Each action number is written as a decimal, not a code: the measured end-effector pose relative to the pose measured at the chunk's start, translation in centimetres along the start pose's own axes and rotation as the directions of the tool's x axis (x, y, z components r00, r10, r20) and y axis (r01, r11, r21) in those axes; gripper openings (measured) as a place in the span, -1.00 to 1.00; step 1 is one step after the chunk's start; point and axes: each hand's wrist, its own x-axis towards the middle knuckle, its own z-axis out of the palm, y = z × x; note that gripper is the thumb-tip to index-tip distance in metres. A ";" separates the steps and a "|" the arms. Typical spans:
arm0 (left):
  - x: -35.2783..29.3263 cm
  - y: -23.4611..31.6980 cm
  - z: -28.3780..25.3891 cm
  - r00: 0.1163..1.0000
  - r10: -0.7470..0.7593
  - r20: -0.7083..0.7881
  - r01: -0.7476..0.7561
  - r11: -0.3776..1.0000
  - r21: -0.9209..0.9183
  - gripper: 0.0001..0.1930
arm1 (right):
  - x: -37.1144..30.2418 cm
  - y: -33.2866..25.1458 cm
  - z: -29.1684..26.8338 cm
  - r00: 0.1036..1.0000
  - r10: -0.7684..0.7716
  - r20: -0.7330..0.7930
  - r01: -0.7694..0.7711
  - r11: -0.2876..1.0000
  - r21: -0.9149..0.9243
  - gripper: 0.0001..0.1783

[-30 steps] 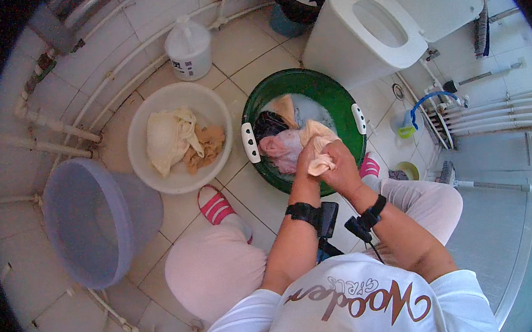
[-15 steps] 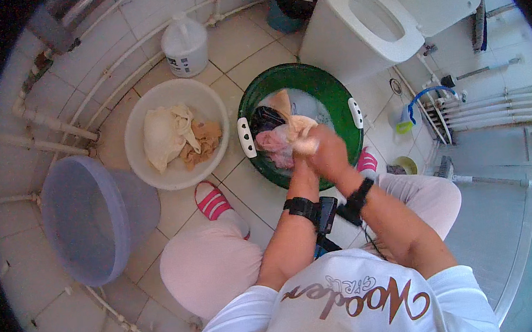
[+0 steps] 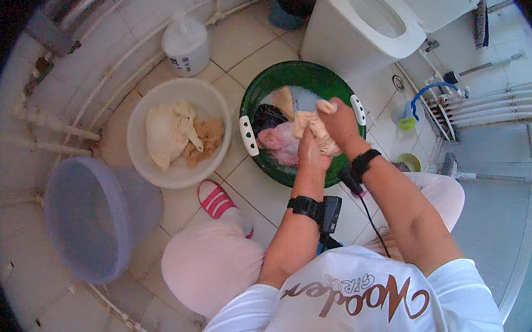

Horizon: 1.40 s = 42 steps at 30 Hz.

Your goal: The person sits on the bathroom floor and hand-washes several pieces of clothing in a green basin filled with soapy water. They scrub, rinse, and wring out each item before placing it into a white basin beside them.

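Over the green basin point(image 3: 329, 78), which has white handles, both my hands grip a wet peach-coloured garment point(image 3: 305, 122) whose kind I cannot make out. My left hand point(image 3: 311, 154) is closed around its lower part. Above and to the right, my right hand point(image 3: 341, 125) is closed on the other part, with a bit of cloth showing past the fingers. Below them in the basin, a pink garment point(image 3: 279, 141), a black piece point(image 3: 268, 114) and a tan cloth point(image 3: 283, 100) lie in cloudy, sudsy water.
Left of the green basin stands a white basin point(image 3: 141, 168) holding cream and tan clothes. A large lilac tub point(image 3: 124, 210) is nearer on the left. Behind are a white jug point(image 3: 186, 46), a lined bin point(image 3: 284, 16) and a toilet point(image 3: 345, 26). My slippered foot point(image 3: 216, 200) is close by.
My hands were close together, blurred over the bunched garment. Now the right hand is farther up and right, the left slightly lower, and more of the garment shows between them.
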 end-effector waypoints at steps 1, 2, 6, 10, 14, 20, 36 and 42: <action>0.5 -0.4 0.1 0.996 -0.024 0.083 0.027 0.999 -0.030 -0.62 | 0.9 -0.3 -0.5 0.997 0.025 -0.078 -0.023 1.000 0.018 -0.69; 0.8 -0.1 -0.2 0.992 -0.030 0.120 0.031 0.999 -0.008 -0.61 | 0.5 -0.9 -0.6 0.995 0.026 -0.092 -0.024 0.999 0.024 -0.68; 0.6 1.0 -1.6 0.980 0.057 0.189 -0.049 0.998 -0.047 -0.56 | -2.6 -2.6 -0.6 0.997 -0.077 0.007 0.077 0.996 -0.037 -0.62; -0.7 0.6 -1.0 0.998 -0.039 0.054 0.036 0.997 0.062 -0.61 | -2.7 -0.8 0.7 0.995 -0.071 0.063 0.078 0.991 -0.108 -0.59; -0.4 0.3 1.6 0.987 -0.065 0.146 0.058 0.997 0.050 -0.73 | 3.4 4.3 1.2 0.998 0.054 0.016 -0.055 0.997 0.059 -0.66; -0.5 1.4 1.0 0.944 -0.264 0.198 0.235 0.959 0.156 -0.74 | 2.8 5.0 -0.6 0.847 -0.163 0.507 -0.245 0.727 0.642 -0.48; -2.8 2.2 3.7 0.920 -0.218 0.326 0.254 0.965 -0.070 -0.41 | 1.0 0.5 -2.0 0.900 -0.408 0.151 0.393 0.912 0.122 -0.65; 0.0 0.7 -0.2 0.907 -0.077 0.415 0.174 0.964 -0.202 -0.48 | -1.8 -1.1 -1.1 0.812 -0.511 0.283 0.548 0.834 -0.066 -0.65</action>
